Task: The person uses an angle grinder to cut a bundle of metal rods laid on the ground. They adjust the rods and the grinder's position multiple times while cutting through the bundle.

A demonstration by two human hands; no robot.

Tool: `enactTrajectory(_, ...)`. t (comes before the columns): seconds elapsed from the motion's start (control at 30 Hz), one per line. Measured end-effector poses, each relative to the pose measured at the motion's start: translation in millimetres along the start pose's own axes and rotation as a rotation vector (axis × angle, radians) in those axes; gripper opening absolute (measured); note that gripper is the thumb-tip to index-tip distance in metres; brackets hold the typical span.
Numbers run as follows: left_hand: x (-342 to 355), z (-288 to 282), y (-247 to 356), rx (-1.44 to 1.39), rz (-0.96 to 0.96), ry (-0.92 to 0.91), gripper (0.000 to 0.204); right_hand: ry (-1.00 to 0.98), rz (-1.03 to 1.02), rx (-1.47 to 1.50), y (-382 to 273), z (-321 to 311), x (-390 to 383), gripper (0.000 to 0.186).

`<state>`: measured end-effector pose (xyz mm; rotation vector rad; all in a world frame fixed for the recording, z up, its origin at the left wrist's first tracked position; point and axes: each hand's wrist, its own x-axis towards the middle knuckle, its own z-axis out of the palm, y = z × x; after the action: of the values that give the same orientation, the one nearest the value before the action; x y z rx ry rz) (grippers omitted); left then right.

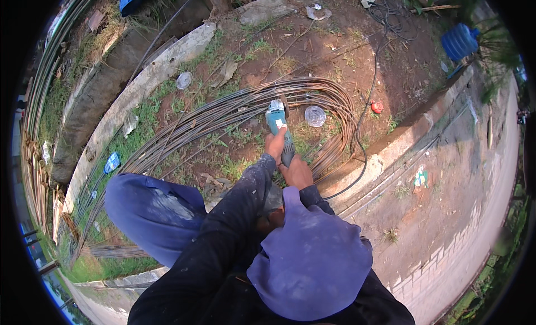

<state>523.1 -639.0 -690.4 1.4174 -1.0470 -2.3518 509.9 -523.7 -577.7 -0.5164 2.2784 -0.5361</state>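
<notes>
A teal angle grinder [276, 121] is gripped in both my hands over a bent bundle of rusty steel rods [223, 104]. My left hand [273, 144] wraps round the front of its body, close behind the head. Farther back, my right hand [297, 172] is closed round the dark rear end of the handle. The grinder's thin disc [285, 105] stands on edge at the rods; whether it touches them I cannot tell. A round clear plastic lid or cup [315, 116] lies on the soil just right of the tool, inside the bend.
A black cable [373, 90] runs from my right side up to a white socket block [368, 0]. Low concrete kerbs [385, 160] border the dirt strip. A blue water jug [459, 42] is at the far right, a red scrap [377, 107] nearer. More long rods [42, 101] are at the left.
</notes>
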Motion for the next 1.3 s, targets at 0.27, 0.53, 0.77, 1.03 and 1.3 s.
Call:
enactTrajectory(0.27,2,2,0,-0.011,-0.005,0.022,0.04,0.023,-0.004,-0.023,6,7,4,0.058)
enactTrajectory(0.53,-1,5,10,-0.047,-0.003,0.022,0.041,-0.002,0.005,-0.024,6,7,8,0.06)
enactTrajectory(0.77,5,-1,-2,-0.037,0.041,0.035,0.041,0.005,-0.009,-0.036,2,6,8,0.061)
enactTrajectory(1.03,9,5,12,-0.064,0.012,0.038,0.044,0.011,-0.028,-0.033,1,5,20,0.064)
enactTrajectory(1.3,22,8,21,-0.002,0.031,0.084,0.044,0.039,-0.064,-0.054,2,6,36,0.069)
